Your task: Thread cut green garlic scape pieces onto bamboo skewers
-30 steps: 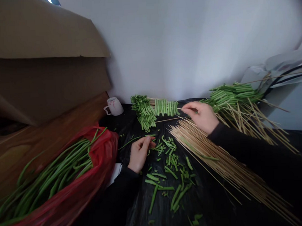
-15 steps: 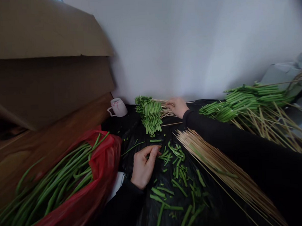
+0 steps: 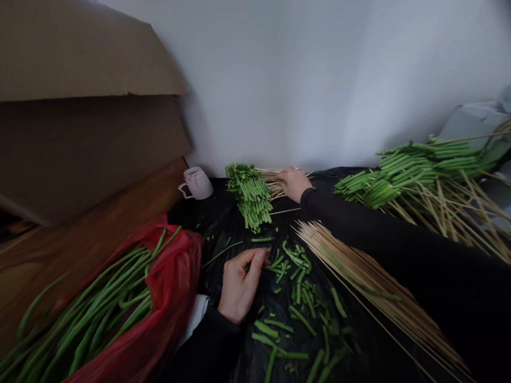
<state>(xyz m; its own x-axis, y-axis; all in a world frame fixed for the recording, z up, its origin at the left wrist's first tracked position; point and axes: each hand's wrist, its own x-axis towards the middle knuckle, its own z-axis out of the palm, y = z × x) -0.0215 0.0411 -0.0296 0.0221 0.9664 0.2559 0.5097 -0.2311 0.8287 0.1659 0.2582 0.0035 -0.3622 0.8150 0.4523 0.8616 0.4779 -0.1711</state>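
Observation:
My right hand reaches to the back, its fingers bent down over the bare ends of bamboo skewers. Cut green bean pieces are threaded on these skewers in a stacked pile, bean ends to the left. Closer to me, my left hand is closed, thumb against the curled fingers. Whatever it may hold is hidden. Beside its fingertips, short loose bean pieces lie scattered over black plastic sheeting.
Long green beans fill a red plastic bag at left. A white mug stands by the wall, near a cardboard box. Plain skewers lie right of centre. More bean skewers are heaped at far right.
The skewer end jutting out past my right hand now reaches less far to the right. My right hand sits lower over the skewers; my left hand keeps its pose. The view shifts slightly.

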